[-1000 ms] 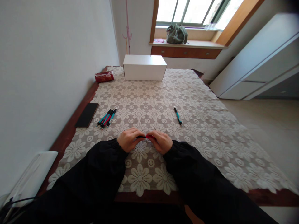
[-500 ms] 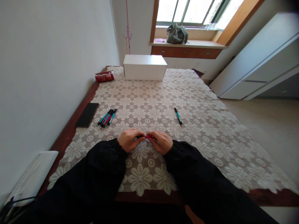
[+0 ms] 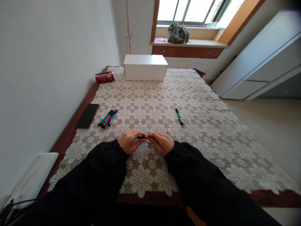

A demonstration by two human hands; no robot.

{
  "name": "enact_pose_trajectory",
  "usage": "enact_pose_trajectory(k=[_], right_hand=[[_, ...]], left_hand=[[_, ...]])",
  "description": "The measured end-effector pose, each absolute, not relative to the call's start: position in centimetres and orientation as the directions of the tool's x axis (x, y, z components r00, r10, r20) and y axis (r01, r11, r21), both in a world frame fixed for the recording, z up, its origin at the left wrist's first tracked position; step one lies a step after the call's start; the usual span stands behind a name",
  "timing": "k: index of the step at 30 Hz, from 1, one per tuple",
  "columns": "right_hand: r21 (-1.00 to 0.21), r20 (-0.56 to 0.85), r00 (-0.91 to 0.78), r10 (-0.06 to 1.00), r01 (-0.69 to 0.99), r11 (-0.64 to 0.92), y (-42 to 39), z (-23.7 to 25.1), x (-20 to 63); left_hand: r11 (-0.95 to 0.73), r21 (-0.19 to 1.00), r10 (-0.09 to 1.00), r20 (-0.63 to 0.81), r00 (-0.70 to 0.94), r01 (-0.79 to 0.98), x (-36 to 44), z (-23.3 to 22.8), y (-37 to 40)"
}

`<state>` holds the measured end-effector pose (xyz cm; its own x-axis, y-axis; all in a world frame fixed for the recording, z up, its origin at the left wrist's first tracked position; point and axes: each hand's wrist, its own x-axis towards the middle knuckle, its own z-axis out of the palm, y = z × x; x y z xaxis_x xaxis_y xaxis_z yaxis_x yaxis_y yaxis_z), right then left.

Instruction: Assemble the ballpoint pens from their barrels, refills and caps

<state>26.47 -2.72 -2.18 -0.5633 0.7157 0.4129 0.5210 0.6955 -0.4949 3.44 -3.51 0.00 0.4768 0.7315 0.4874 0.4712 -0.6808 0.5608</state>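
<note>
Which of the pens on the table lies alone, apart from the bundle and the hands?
The teal pen, lying by itself to the right on the lace cloth; the others are bunched together near the black phone.

Dark wooden table [image 3: 68, 133] under a flowered lace cloth [image 3: 199, 131]. At twelve o'clock a white box [image 3: 145, 67], at eleven a red packet [image 3: 104, 77]; at nine a black phone [image 3: 87, 115] beside bundled pens [image 3: 108, 118]. Lone teal pen [image 3: 179, 116] at one o'clock.
</note>
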Motion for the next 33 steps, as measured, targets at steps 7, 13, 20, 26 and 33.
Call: enact_pose_trajectory(k=[7,13,20,26,33], right_hand=[[-0.507,0.418,-0.554,0.720,0.515,0.691,-2.70,-2.24,26.60],[-0.494,0.391,-0.573,0.720,0.530,0.690,-2.77,-2.16,26.41],[-0.496,0.386,-0.554,0.738,0.549,0.672,-2.86,-2.42,26.47],[-0.485,0.388,-0.565,0.728,0.546,0.683,-2.85,-2.25,26.40],[-0.488,0.381,-0.544,0.748,0.569,0.662,-2.90,-2.58,26.36]], left_hand=[[-0.694,0.544,0.720,0.497,0.485,0.472,3.43,0.04,-3.43],[-0.698,0.555,0.715,0.498,0.491,0.453,3.52,0.31,-3.46],[-0.693,0.556,0.720,0.503,0.477,0.460,3.46,0.19,-3.49],[-0.684,0.568,0.729,0.497,0.471,0.458,3.52,0.41,-3.60],[-0.678,0.574,0.734,0.502,0.457,0.458,3.55,0.36,-3.69]])
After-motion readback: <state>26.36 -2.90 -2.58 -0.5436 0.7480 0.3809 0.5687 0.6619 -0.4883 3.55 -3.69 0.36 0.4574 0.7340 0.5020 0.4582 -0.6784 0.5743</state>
